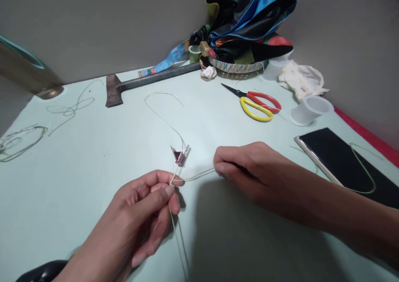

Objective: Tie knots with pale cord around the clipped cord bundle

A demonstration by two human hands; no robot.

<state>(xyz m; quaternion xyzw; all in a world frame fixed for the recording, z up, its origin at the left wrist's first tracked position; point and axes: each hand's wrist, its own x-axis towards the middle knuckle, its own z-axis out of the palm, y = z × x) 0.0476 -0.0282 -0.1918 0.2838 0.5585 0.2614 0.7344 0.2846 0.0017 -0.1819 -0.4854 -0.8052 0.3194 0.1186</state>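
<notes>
My left hand pinches thin pale green cords between thumb and index finger, just below a small dark purple triangular piece with silvery ends. Loose strands hang from this pinch toward the table's front edge. To the right, my right hand is closed on the other part of the cord, which runs fairly straight between the two hands. A thin thread curls away from the purple piece across the table. The exact knotting at the left fingertips is too small to make out.
A hammer lies at the back. Scissors with red and yellow handles, a white plastic cup and a phone are to the right. Behind stands a basket with dark and blue fabric. Loose threads lie left.
</notes>
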